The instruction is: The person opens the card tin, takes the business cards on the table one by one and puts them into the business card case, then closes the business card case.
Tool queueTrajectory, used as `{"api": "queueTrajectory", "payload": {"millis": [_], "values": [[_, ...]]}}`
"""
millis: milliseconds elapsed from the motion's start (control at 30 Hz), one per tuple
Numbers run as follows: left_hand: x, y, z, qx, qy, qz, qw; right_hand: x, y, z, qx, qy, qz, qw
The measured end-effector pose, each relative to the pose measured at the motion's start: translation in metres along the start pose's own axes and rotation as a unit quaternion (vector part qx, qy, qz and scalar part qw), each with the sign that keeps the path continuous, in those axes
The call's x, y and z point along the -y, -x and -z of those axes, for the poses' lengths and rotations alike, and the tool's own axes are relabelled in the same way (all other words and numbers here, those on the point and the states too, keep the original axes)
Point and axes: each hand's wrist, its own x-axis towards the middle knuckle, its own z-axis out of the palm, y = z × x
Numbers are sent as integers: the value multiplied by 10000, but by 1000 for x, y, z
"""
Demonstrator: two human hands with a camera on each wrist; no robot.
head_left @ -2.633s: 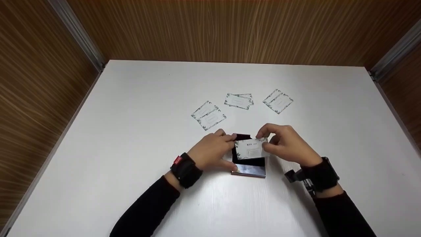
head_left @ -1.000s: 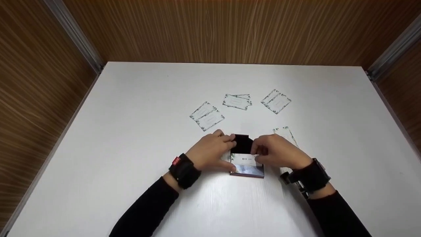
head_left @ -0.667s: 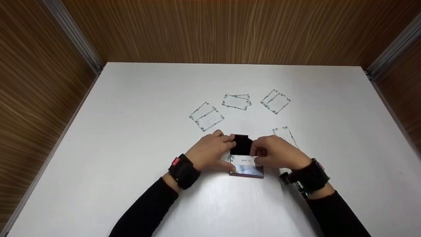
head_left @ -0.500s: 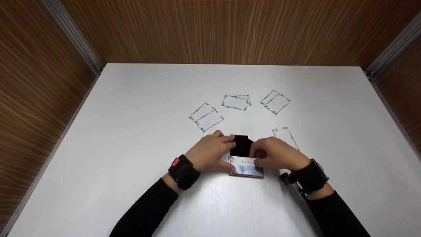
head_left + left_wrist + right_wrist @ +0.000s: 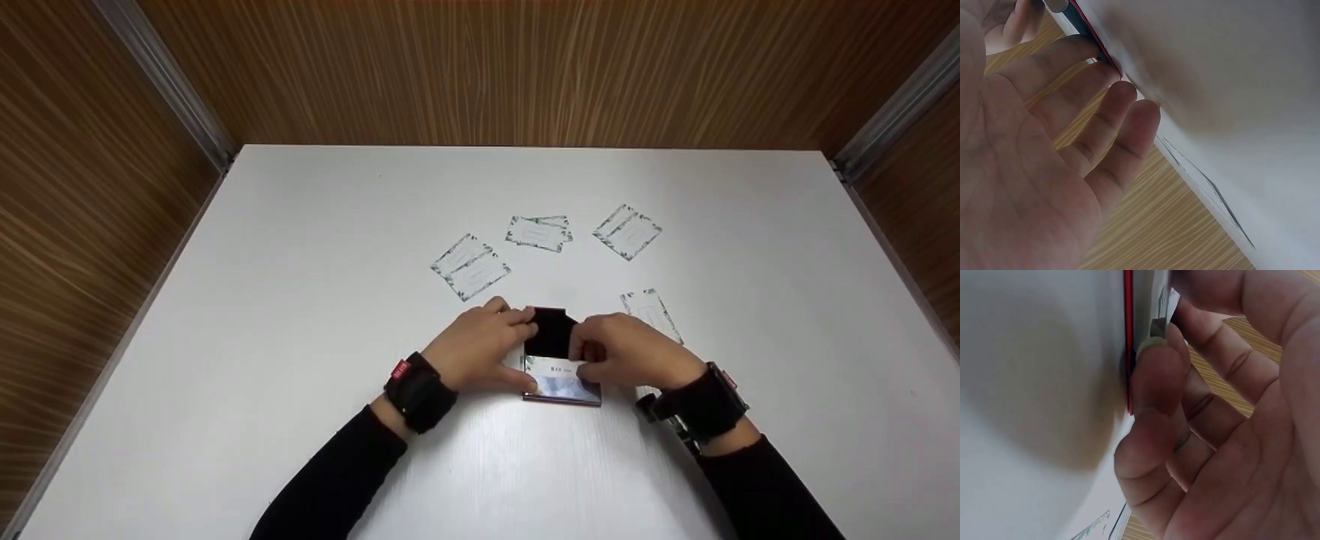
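Observation:
A flat business card case [image 5: 546, 336] lies open on the table in the head view, with a black inside and a shiny front pocket [image 5: 566, 388]. My left hand [image 5: 476, 345] holds its left side, thumb on the pocket's corner and fingers at the far end. Partly inside the pocket sits a white business card [image 5: 551, 367] with leaf print. My right hand [image 5: 634, 352] pinches this card's right end between thumb and curled fingers. The case's red edge [image 5: 1129, 343] shows beside the fingers in the right wrist view. The card's lower part is hidden by the pocket.
Three overlapping groups of leaf-bordered cards lie farther back: left [image 5: 476, 274], middle [image 5: 536, 234] and right [image 5: 636, 234]. Another card [image 5: 651, 309] lies just behind my right hand, partly covered by it. A wood-grain panel [image 5: 480, 75] closes off the far table edge.
The card, earlier raised over the case, has gone down into the pocket with my right hand. A card behind that hand has come into view. My left hand stays on the case.

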Motion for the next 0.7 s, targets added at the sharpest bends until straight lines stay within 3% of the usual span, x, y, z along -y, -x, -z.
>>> {"api": "queueTrajectory", "payload": {"millis": [533, 700], "values": [[0, -1, 1, 162, 48, 112, 9998, -1, 1, 0, 7, -14, 54, 10000], [0, -2, 1, 219, 41, 132, 9997, -9, 6, 14, -299, -121, -7, 9995]]}}
